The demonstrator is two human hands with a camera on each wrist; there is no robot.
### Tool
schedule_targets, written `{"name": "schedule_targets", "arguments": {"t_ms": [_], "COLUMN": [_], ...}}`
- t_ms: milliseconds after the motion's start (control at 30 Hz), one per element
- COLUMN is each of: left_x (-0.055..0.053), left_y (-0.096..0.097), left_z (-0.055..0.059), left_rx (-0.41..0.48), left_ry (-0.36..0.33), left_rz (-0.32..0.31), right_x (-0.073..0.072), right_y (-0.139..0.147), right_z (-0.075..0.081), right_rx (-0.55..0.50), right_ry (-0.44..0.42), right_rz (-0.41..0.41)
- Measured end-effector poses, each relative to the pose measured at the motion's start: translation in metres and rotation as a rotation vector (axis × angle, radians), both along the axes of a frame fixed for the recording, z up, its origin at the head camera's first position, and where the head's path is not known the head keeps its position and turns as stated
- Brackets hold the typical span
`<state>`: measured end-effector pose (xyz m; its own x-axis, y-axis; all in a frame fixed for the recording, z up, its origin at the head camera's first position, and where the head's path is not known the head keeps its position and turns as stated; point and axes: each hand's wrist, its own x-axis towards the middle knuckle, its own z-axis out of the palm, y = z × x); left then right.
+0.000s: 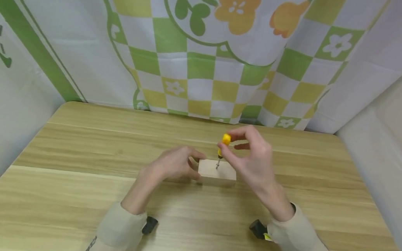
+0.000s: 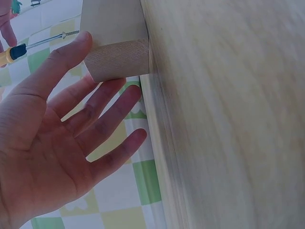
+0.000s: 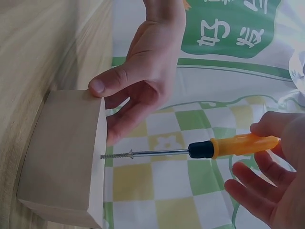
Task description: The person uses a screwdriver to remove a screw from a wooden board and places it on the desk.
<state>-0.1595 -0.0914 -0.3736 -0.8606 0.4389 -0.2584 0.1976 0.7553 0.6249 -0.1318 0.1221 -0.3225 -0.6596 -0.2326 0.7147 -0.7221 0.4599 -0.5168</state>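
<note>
A pale wooden block (image 1: 207, 168) lies on the table in front of me in the head view. My left hand (image 1: 173, 164) grips its left end, thumb on the near edge and fingertips on the far one, with the other fingers spread. From the block's top face stands a screw (image 3: 117, 156), its tip at the wood and most of its thread showing. The tip of a yellow-handled screwdriver (image 3: 238, 145) meets the screw's head. My right hand (image 1: 256, 160) pinches the end of that handle between thumb and fingers, the screwdriver nearly upright with a slight lean.
The wood-grain table (image 1: 77, 194) extends around the block on all sides. Behind its far edge hangs a checked, flowered curtain (image 1: 199, 69). Black devices (image 1: 258, 228) show at both sleeve cuffs.
</note>
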Motion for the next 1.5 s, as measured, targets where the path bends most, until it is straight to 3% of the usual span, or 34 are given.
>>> {"name": "schedule_targets", "arguments": {"t_ms": [167,467,767,933,1067,1367,1500], "left_x": [0.001,0.001,-0.001,-0.001,-0.001,0.000,0.000], "left_y": [0.000,-0.001,-0.001,-0.001,-0.001,-0.001,-0.001], "left_z": [0.001,0.002,0.000,0.000,0.000,0.000,0.001], "left_rx": [0.002,0.003,0.008,0.007,0.002,0.000,-0.001], "left_ry": [-0.003,-0.001,-0.008,-0.010,-0.009,-0.001,0.003], "left_rz": [0.002,0.002,0.001,0.002,0.000,-0.013,-0.012], "right_x": [0.002,0.003,0.004,0.005,0.006,0.002,0.001], "right_y": [-0.001,0.002,0.007,0.009,0.009,0.007,0.005], "right_z": [0.000,0.006,0.010,0.012,0.011,0.000,0.000], "right_rx": [-0.034,-0.103,-0.074,-0.058,-0.040,-0.006,0.022], "right_ry": [-0.020,-0.195,-0.293,-0.347,-0.307,-0.160,-0.133], "right_rz": [0.019,0.111,0.207,0.208,0.177,0.000,-0.024]}}
